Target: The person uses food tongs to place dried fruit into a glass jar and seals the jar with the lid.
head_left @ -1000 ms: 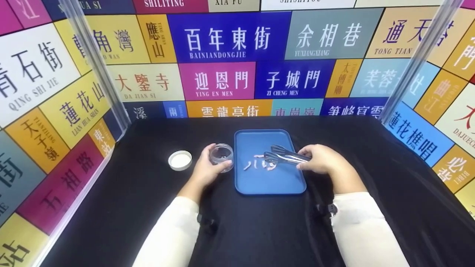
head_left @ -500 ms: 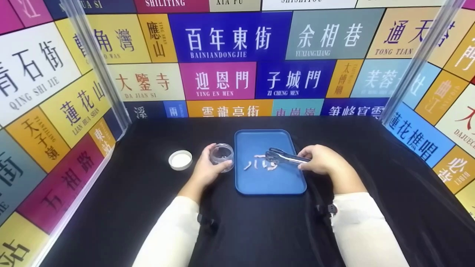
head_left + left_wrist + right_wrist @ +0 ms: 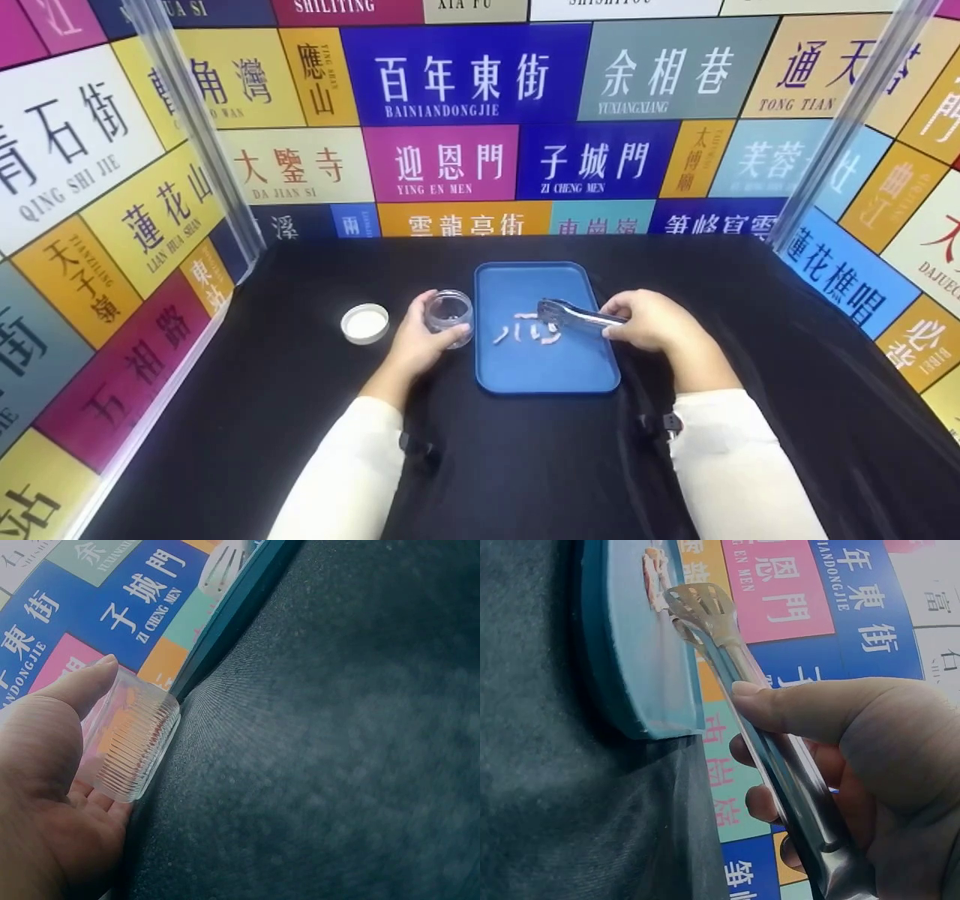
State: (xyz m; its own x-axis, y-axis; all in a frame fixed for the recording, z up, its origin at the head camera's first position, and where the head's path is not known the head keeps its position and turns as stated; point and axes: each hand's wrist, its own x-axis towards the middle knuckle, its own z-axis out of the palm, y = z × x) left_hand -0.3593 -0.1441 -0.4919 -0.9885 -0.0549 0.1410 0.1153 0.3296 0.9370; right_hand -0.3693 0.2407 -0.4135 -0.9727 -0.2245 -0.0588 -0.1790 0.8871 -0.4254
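Note:
My left hand (image 3: pixel 416 339) grips a clear ribbed jar (image 3: pixel 448 309), its mouth uncovered, standing upright at the left edge of a blue tray (image 3: pixel 544 371). In the left wrist view, thumb and fingers wrap the jar (image 3: pixel 135 739) from both sides. With my right hand (image 3: pixel 651 322) I hold metal tongs (image 3: pixel 581 314) over the tray's right rim, thumb on one arm and fingers on the other. Their slotted heads are close together by several small pale pink strips (image 3: pixel 517 330) on the tray. The right wrist view shows the tongs' heads (image 3: pixel 705 611) near these strips (image 3: pixel 656 577).
A white round lid (image 3: pixel 364 323) lies on the black cloth (image 3: pixel 480 457) left of the jar. Panels with printed Chinese signs (image 3: pixel 465 75) rise behind the table and on both sides, with clear corner posts (image 3: pixel 202 135) between them.
The tongs' heads have come together from a wide spread and dipped toward the pink strips. My left hand and the jar have stayed in place.

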